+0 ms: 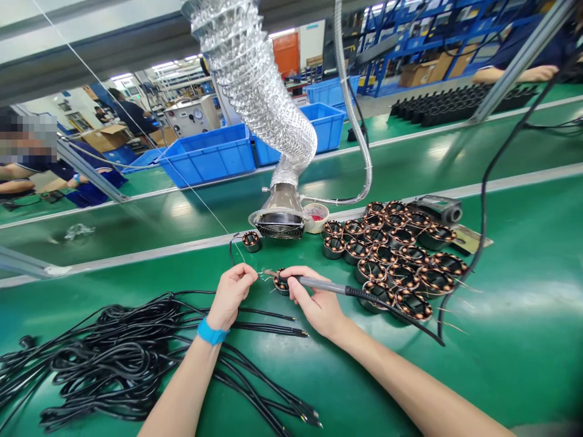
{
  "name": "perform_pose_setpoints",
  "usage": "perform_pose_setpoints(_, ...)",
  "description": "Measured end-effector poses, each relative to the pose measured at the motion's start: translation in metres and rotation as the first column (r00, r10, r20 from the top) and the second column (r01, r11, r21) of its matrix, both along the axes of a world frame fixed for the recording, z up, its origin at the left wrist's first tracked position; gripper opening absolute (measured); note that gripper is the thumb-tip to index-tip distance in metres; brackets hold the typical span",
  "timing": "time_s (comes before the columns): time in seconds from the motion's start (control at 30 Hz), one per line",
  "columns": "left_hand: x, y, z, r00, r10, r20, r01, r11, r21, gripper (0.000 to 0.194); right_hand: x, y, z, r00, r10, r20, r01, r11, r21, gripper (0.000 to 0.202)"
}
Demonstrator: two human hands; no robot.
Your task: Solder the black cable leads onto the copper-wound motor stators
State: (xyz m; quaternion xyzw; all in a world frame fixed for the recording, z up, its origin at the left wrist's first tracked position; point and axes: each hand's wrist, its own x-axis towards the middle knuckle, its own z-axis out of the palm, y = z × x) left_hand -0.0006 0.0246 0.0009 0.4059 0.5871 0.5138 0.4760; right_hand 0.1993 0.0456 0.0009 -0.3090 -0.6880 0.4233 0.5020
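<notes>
My right hand [316,306] is closed around the grey handle of a soldering iron [325,285], whose tip points left toward my left hand. A motor stator [281,286] with copper windings sits under the tip, partly hidden by the fingers. In a pinch, my left hand [230,294] holds a thin solder wire [200,197] that comes down from the upper left. Fine wire ends show between the fingertips and the iron's tip; whether they touch I cannot tell. A second stator [251,241], with a black cable beside it, stands just behind.
Many stators [403,276] stand in rows to the right. Black cables [118,358] with stripped ends lie in a heap at left. A foil duct [255,79] with a fan [279,226] hangs ahead. The iron's cord [401,315] loops at right. Other people work beyond.
</notes>
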Motion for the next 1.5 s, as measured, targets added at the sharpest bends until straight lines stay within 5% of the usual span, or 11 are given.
perform_pose_setpoints(1.5,0.0031,0.0013,0.0036,1.000,0.005,-0.004,-0.005,1.000,-0.011,0.013,-0.0016,-0.0028,-0.0032,0.997,-0.042,-0.062,0.039,0.998,-0.057,0.020)
